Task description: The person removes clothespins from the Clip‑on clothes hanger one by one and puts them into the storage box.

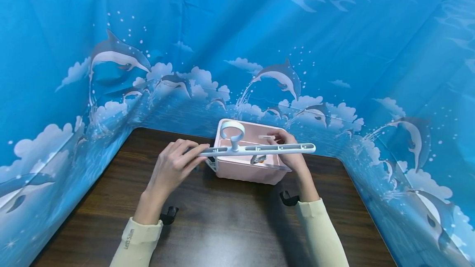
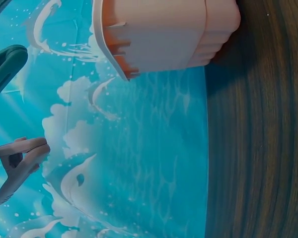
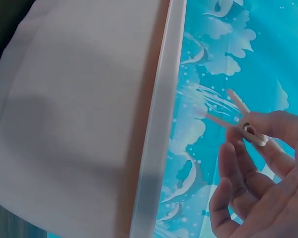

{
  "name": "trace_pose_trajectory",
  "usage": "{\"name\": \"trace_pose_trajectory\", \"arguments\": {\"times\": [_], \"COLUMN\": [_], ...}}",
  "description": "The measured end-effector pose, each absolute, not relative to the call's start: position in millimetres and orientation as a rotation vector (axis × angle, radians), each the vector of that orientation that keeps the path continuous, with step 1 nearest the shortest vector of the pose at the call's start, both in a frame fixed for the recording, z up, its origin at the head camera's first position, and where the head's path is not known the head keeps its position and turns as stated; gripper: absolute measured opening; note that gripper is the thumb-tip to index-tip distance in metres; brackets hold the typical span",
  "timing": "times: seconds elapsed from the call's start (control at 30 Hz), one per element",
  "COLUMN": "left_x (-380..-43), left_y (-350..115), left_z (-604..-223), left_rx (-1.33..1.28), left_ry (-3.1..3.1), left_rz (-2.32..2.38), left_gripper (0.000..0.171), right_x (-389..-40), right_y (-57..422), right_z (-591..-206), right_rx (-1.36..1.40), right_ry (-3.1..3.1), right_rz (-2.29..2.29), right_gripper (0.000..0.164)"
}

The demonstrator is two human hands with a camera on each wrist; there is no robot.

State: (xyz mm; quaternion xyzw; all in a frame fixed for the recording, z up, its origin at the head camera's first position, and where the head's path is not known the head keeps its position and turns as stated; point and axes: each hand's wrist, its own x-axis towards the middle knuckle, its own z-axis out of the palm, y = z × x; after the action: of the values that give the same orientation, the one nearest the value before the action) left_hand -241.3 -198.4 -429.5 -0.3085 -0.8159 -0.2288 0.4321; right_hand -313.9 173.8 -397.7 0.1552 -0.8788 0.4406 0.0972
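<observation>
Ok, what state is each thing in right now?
White hanger: held above pink bin, hook up.
Left hand: grips white hanger.
Right hand: pinches pale clip.
Pale clip: two ends spread.
Pink bin: upright, open-topped.
Green clip: in midair, partly cropped.
Brownish clip: in midair, partly cropped.

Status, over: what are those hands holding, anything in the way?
Left hand gripping white hanger. Right hand pinching clip. Hanger partly blocking head view of pink bin.
</observation>
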Motion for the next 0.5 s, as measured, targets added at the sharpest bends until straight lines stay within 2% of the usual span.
{"name": "trace_pose_trajectory", "arguments": {"times": [0.5], "left_x": [-240.4], "left_y": [-199.9], "left_z": [-429.1], "left_rx": [-0.769], "left_ry": [-2.031], "left_rz": [-0.565], "left_gripper": [0.043], "right_x": [-317.9], "right_y": [169.8], "right_z": [-401.6], "right_rx": [0.357], "right_ry": [-2.624], "right_rz": [1.278], "right_gripper": [0.035]}}
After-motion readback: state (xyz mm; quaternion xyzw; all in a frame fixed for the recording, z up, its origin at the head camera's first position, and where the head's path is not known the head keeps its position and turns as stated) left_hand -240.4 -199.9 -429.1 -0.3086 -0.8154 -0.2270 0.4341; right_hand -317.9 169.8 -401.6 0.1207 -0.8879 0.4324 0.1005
